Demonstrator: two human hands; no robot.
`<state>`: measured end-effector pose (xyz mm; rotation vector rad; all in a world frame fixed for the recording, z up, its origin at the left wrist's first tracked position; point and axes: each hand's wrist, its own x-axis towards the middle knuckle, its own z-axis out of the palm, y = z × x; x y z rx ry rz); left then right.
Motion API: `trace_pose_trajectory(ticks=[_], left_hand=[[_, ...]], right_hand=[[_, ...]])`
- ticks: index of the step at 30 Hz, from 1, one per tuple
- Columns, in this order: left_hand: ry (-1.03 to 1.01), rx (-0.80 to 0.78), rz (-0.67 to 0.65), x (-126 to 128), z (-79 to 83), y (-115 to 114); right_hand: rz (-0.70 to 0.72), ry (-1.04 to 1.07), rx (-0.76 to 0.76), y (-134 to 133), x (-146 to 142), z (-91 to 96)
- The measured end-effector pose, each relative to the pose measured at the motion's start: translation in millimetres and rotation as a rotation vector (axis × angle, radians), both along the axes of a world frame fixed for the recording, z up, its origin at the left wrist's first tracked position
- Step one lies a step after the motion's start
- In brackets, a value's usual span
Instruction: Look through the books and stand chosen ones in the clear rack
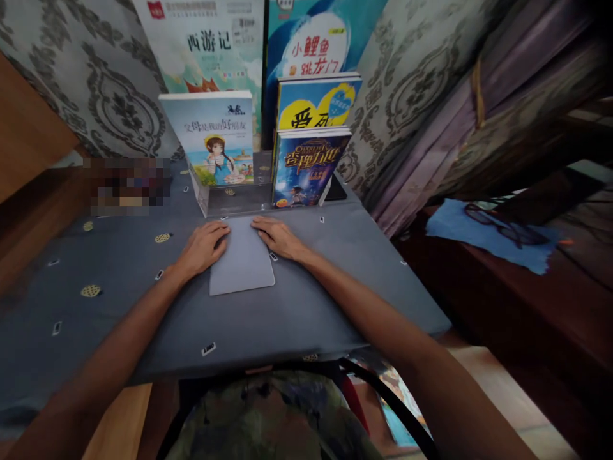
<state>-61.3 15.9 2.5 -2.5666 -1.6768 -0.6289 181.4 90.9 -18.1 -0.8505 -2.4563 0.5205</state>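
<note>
A plain grey flat panel (pixel 242 262) with rounded near corners lies on the cloth-covered table (pixel 143 319); I cannot tell whether it is a thin book, a notebook or a board. My left hand (pixel 205 246) rests along its left edge, fingers stretched forward and the thumb on its surface. On the opposite side, my right hand (pixel 278 236) lies with extended fingers touching its far right edge. Just beyond the fingertips stands a clear book stand (pixel 234 201). It bears a pale blue book (pixel 220 137) on the left and a dark blue book (pixel 309 169) on the right.
Behind stand a yellow-and-blue book (pixel 297 102), a tall pale book (pixel 211 54) and a teal book (pixel 280 45). Patterned wallpaper (pixel 124 96) backs the table. To the right, a blue cloth (pixel 479 236) with glasses (pixel 507 227) lies on a dark red surface (pixel 460 281).
</note>
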Motion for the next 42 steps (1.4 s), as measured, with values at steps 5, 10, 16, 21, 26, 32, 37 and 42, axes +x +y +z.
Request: trace_pose_trajectory(ticks=[5,10,16,21,26,32,37,42], left_hand=[[-0.023,-0.017,-0.217,35,2.7,-16],[-0.077,-0.073,-0.45,66,10.0,-48],[-0.128,-0.112,-0.52,79,13.2,-62],[-0.154,-0.131,-0.524,78,13.0,-58],[-0.186,-0.205,-0.532,78,18.4,-59],[-0.25,-0.206,-0.405,63,14.7,-47],[-0.108,-0.044,0.014,25,-3.1,-23],[-0.016,-0.025,0.234,1,-14.4,-14]], right_hand=[[-0.006,0.006,0.002,0,-1,-0.7],[-0.015,-0.001,0.012,1,0,-3.5],[-0.01,0.003,0.019,-2,1,-2.2],[-0.016,-0.01,0.038,-4,0,0.2],[0.002,-0.052,0.055,-4,1,1.3],[-0.001,-0.092,0.08,-5,1,-1.8],[-0.023,-0.169,0.097,-13,1,1.3],[-0.071,-0.262,0.103,-33,1,12.7]])
